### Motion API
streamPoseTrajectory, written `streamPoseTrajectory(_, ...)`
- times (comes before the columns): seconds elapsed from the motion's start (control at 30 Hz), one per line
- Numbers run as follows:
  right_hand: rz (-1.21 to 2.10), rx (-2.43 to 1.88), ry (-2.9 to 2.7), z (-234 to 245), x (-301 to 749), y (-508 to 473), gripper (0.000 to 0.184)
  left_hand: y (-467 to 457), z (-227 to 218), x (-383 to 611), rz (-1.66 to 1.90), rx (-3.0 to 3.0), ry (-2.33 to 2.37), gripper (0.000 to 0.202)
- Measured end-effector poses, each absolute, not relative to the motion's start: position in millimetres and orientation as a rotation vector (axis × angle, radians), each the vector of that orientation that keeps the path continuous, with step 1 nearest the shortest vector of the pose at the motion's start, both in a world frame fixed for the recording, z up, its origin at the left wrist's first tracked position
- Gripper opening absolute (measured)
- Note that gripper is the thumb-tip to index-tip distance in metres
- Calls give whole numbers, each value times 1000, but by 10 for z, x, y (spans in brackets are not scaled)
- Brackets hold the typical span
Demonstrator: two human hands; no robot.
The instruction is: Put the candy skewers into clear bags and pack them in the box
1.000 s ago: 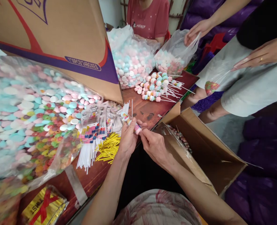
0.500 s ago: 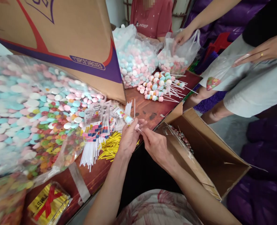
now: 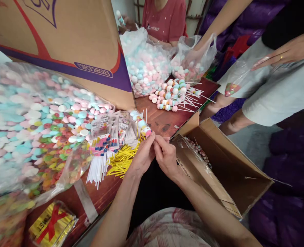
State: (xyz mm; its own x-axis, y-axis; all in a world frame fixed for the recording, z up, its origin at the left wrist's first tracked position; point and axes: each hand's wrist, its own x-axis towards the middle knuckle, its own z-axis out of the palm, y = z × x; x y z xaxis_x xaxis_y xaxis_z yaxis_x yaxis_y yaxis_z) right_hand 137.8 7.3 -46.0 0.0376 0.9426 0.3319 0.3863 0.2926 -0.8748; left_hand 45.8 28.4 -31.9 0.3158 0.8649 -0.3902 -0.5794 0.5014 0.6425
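Note:
A wrapped marshmallow skewer (image 3: 143, 126) in pink, blue and white points up and away from my fingers. My left hand (image 3: 144, 154) is closed around its lower end. My right hand (image 3: 166, 156) pinches at the same end, its fingertips against the left ones; the stick and anything else between the fingers are hidden. Just left of my hands lie gold twist ties (image 3: 122, 161), white sticks (image 3: 97, 169) and printed clear wrappers (image 3: 101, 135) on the red-brown table (image 3: 158, 118).
Large bags of marshmallows (image 3: 25, 120) and gummy rings (image 3: 55, 154) cover the left. A tall carton (image 3: 90, 44) stands behind. Unwrapped marshmallow skewers (image 3: 171, 94) are piled farther off. An open box (image 3: 231, 171) sits at right. Two other people are close by, one's hand (image 3: 277, 58) holding a bag.
My right fingers have moved up against my left ones, hiding the stick that showed between them. Another person's hand has gone deeper into a bag, and a skewer has appeared behind the carton.

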Motion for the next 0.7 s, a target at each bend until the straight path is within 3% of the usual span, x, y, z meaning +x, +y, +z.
streamPoseTrajectory(0.17,1201,-1139,-1136,-348,1431,53,24,430,-223,299,1238,375,867,39)
streamPoseTrajectory(0.33,1720,-950,-713,-272,1476,47,23,495,-215,231,1217,395,828,17)
streamPoseTrajectory(0.57,1769,-956,-684,-231,1576,88,25,406,-251,263,1175,471,922,27)
streamPoseTrajectory(0.7,1675,-1008,-690,-270,1572,101,26,266,-295,292,1328,663,1149,35)
